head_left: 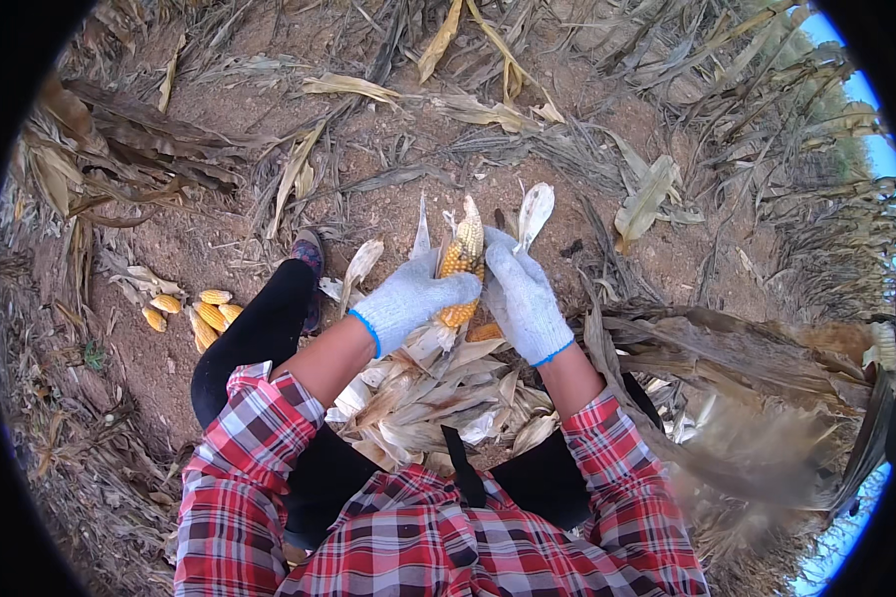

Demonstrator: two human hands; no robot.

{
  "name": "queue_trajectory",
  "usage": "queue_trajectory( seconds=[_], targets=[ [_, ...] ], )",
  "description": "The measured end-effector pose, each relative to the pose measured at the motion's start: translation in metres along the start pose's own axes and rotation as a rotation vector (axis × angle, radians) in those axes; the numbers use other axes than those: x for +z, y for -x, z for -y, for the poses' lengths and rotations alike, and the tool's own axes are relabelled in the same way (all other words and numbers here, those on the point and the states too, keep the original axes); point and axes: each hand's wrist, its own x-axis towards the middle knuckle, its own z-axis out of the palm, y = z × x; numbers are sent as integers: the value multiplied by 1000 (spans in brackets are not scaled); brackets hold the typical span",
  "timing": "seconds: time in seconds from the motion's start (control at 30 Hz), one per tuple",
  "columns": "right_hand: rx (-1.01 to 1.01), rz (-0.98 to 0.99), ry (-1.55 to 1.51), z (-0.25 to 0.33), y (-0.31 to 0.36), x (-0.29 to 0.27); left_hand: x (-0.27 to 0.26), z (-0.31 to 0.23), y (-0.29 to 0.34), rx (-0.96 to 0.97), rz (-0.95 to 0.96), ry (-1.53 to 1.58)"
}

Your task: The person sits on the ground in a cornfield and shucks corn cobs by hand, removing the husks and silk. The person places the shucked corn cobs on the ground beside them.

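A yellow ear of corn (463,257) stands nearly upright in front of me, its pale tip pointing away and its kernels bare. My left hand (405,301), in a white knit glove with a blue cuff, is closed around its lower left side, the thumb across the kernels. Close against the ear's right side, my right hand (521,298), gloved alike, is closed on a pale corn husk (536,213) that sticks up past the fingers. Another dry husk strip (421,231) rises beside my left hand. The right fingertips are partly hidden.
Loose husks (438,403) lie heaped between my legs, with another orange ear (485,332) partly hidden behind my hands. Several husked ears (209,316) lie on the soil left of my shoe (309,251). Dry stalks (737,348) stretch in from the right.
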Motion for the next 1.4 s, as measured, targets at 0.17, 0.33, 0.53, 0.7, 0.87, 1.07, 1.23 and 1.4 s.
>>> queue_trajectory(
  seconds=[0.17, 0.33, 0.53, 0.7, 0.87, 1.07, 1.23, 1.4],
  targets=[
    [109, -20, 331, 4, 1, -17, -21, 17, -15, 127, -267, 411],
    [392, 88, 231, -9, 18, 7, -18, 29, -20, 177, -277, 364],
    [236, 132, 517, -22, 7, -2, -15, 24, -16, 146, -217, 491],
    [-169, 148, 1116, -31, 10, -5, -15, 14, -18, 145, -384, 672],
    [-3, 170, 826, -34, 12, -1, -11, 8, -12, 114, -403, 793],
    [340, 157, 509, -21, 18, 10, -10, 7, -11, 47, -437, 579],
    [310, 203, 757, -30, 20, 4, -5, 5, -11, 167, -450, -58],
    [104, 269, 1109, -21, 20, 8, 2, -8, -6, 137, -574, -282]
  ],
)
